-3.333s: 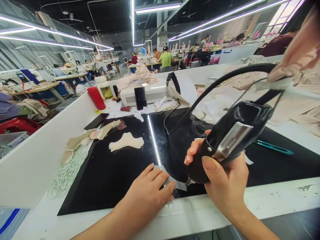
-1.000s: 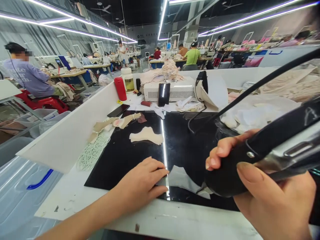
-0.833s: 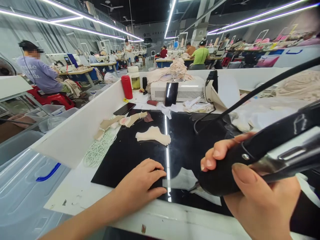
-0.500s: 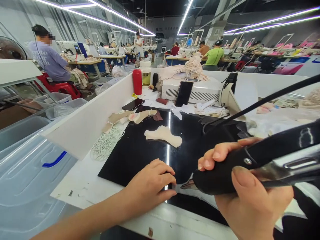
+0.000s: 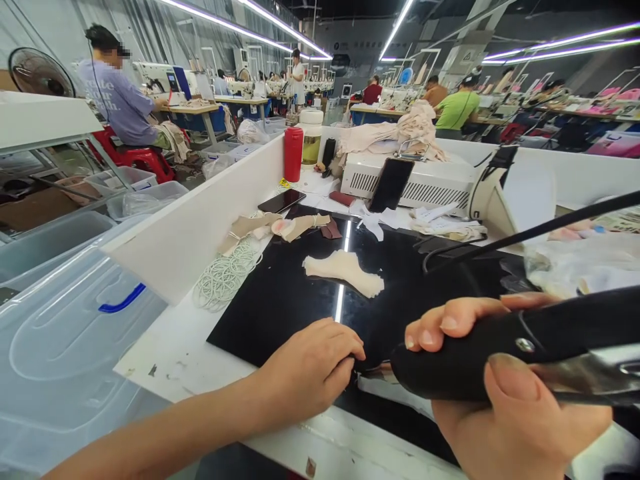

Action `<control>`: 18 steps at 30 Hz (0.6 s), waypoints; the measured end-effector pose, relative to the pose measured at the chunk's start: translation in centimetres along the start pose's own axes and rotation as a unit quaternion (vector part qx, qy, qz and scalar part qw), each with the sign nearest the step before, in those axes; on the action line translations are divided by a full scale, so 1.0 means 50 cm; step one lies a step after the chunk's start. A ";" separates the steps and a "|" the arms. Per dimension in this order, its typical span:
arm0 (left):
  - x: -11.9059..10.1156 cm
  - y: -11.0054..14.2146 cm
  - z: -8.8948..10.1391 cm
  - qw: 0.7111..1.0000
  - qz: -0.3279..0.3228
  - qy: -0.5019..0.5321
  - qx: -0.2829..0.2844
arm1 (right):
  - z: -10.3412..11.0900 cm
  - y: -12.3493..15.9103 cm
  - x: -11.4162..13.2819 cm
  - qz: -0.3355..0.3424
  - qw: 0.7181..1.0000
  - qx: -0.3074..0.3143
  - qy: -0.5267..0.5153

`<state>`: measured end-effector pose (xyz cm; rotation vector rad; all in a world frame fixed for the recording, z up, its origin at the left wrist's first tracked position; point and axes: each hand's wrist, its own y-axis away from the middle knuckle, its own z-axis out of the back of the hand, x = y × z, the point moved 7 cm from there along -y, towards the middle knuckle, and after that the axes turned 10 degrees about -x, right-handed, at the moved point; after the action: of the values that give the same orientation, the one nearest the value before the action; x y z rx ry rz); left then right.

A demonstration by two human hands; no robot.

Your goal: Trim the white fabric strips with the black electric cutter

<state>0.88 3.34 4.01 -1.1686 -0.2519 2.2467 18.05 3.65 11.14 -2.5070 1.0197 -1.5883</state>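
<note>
My right hand [image 5: 530, 407] is wrapped round a black hand tool [image 5: 465, 360] with a screw and a silver metal lever. The tool's rounded black end points left, low over the near part of the glossy black board [image 5: 280, 300]. On the board's near edge my left hand [image 5: 315, 367] rests with fingers bent and thumb drawn in to them. Whatever its fingertips hold, if anything, is hidden. Between hand and tool lies a pale, glassy-looking strip [image 5: 395, 387]. Beyond the hands, a stack of cream cut pieces [image 5: 345, 268] lies on the board.
Pale green cord [image 5: 225, 277] and beige scraps [image 5: 250, 227] lie left of the board. Behind stand a red bottle [image 5: 293, 153], a leaning phone [image 5: 393, 183] and a white vented box [image 5: 430, 180]. A black cable [image 5: 525, 230] crosses on the right. Other people sit at sewing machines beyond.
My view has turned left, so things sit further right. The fingers of my left hand have closed together, and they are nearer the tool's end. My right hand keeps its grip.
</note>
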 end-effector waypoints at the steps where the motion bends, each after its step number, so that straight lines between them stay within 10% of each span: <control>1: -0.001 0.000 0.000 1.000 -0.001 0.003 0.000 | 0.000 0.000 0.000 -0.002 1.000 -0.004 0.000; 18: 0.004 0.003 -0.026 0.999 0.014 -0.018 0.040 | -0.009 -0.005 0.007 0.000 1.000 -0.012 0.013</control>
<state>1.79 3.21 3.03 -1.0981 -0.1585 2.2822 17.92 3.81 11.73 -2.5078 1.0467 -1.6236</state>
